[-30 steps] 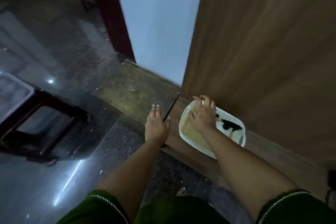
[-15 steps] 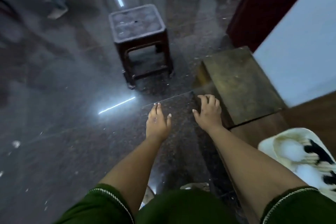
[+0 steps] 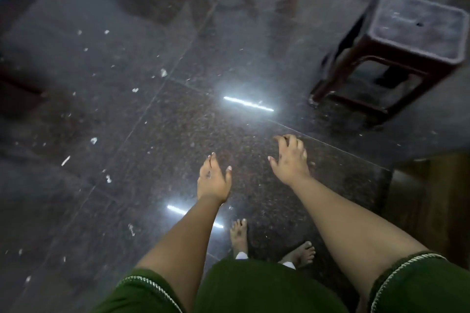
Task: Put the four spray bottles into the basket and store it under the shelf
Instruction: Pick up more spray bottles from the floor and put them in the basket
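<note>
My left hand (image 3: 213,180) hangs over the dark polished floor, fingers together and thumb out, holding nothing. My right hand (image 3: 290,157) is a little further forward and to the right, fingers spread and slightly curled, also holding nothing. The white basket and the spray bottles are out of the head view. A strip of the brown wooden shelf (image 3: 429,201) shows at the right edge.
A dark plastic stool (image 3: 396,51) stands on the floor at the upper right. The dark granite floor (image 3: 127,114) carries scattered white specks and bright light reflections. My bare feet (image 3: 269,244) show below my hands. Dark furniture legs stand at the top.
My right hand left the basket's rim a second ago. The view has swung left away from the shelf, so the basket has dropped out of sight and the stool moved to the right.
</note>
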Available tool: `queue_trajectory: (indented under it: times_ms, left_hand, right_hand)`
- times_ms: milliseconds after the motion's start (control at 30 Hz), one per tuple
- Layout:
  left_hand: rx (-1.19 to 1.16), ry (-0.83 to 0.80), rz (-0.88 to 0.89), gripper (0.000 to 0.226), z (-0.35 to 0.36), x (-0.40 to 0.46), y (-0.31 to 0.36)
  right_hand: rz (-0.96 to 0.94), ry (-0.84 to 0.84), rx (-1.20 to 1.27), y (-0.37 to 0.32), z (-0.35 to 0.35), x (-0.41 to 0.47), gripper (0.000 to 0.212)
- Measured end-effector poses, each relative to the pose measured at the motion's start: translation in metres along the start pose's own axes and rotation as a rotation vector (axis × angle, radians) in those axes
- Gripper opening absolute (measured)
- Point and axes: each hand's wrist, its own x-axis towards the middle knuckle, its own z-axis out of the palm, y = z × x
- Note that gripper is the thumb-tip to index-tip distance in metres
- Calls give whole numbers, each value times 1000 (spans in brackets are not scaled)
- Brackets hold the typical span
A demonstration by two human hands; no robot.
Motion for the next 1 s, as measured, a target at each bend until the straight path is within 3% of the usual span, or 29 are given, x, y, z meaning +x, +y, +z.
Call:
queue_trajectory:
  times_ms: [267, 500, 733, 1000]
  left_hand:
    - [-180, 63, -361, 69, -1, -15, -140]
    - [-334, 143, -558, 68, 63, 2, -211]
    - [-433, 63, -716, 68, 193, 43, -283]
    - [-491, -51, -724, 73, 297, 132, -342]
  right_hand:
    - [-226, -214, -100, -89, 105, 10, 52]
    - [-278, -393, -135, -98, 223, 13, 54]
    - [-63, -586, -134, -71, 372, 47, 64]
    - [27, -686, -62, -29, 510, 95, 71]
